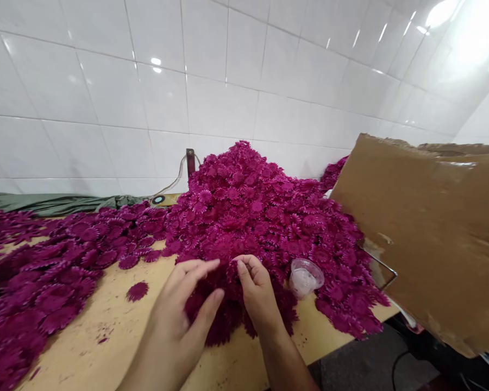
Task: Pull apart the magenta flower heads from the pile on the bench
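A tall heap of magenta fabric flower heads (252, 212) rises in the middle of a wooden table (114, 336). My left hand (179, 320) lies at the heap's near edge, fingers stretched out and resting on the flowers. Just to its right, my right hand (256, 288) has its fingers curled and pinched on a flower head at the front of the heap. A small clear plastic cup (305, 277) lies among the flowers right of that hand.
More flower heads (44, 271) spread flat over the table's left side, one lying alone (137, 291). A brown cardboard box flap (427, 233) juts in at the right. White tiled wall behind, with a green cloth (57, 202) and a cable (175, 179).
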`<state>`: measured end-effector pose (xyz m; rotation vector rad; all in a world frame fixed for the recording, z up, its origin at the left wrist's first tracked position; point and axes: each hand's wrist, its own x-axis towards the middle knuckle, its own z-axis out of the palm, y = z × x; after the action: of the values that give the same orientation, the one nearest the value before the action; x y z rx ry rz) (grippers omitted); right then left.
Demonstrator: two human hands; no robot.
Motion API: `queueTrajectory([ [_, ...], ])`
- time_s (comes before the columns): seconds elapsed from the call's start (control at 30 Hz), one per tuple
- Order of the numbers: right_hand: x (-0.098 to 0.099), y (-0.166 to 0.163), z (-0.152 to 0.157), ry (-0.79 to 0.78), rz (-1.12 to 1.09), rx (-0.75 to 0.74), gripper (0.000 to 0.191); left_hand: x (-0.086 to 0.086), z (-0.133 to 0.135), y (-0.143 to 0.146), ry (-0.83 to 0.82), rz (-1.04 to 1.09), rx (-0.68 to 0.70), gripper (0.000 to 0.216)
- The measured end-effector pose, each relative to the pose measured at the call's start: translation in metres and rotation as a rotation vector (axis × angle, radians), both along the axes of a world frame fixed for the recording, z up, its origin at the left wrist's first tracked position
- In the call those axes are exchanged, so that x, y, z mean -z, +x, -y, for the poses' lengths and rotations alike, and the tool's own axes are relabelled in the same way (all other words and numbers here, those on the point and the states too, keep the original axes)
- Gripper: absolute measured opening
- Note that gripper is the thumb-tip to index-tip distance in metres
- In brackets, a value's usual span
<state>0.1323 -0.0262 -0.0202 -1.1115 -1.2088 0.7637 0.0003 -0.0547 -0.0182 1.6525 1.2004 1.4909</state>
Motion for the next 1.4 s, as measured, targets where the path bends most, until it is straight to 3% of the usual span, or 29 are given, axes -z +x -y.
queueTrajectory([
  [0.2,0.000,-0.015,-0.003,0.028,0.257,0.043,0.024,-0.004,-0.039,0.019,-0.285,0.192,0.221,0.037],
  [0.43,0.006,-0.013,-0.009,0.213,0.463,0.235,0.028,0.003,-0.052,0.011,-0.332,0.295,0.084,0.017],
  [0.6,-0.004,-0.013,-0.010,0.265,0.586,-0.015,0.020,0.006,-0.057,0.006,-0.353,0.322,0.065,0.027],
  [0.8,-0.010,-0.017,-0.017,0.187,0.554,-0.092,0.010,0.011,-0.057,0.005,-0.361,0.314,0.075,0.042],
  [0.97,-0.009,-0.015,-0.027,0.238,0.626,0.140,0.015,0.005,-0.050,0.004,-0.332,0.277,0.135,0.036],
  [1.1,-0.021,0.011,-0.059,0.177,0.508,0.431,0.011,-0.001,-0.041,0.001,-0.347,0.293,0.173,0.030],
  [1.2,-0.032,0.029,-0.077,0.187,0.518,0.515,0.015,-0.002,-0.041,-0.001,-0.396,0.356,0.170,0.028],
  [1.3,-0.038,0.025,-0.072,0.304,0.641,0.433,0.031,0.001,-0.045,-0.002,-0.400,0.422,0.175,0.033],
  [1.4,-0.036,0.003,-0.046,0.359,0.691,0.204,0.020,0.007,-0.050,-0.004,-0.405,0.434,0.174,0.033],
])
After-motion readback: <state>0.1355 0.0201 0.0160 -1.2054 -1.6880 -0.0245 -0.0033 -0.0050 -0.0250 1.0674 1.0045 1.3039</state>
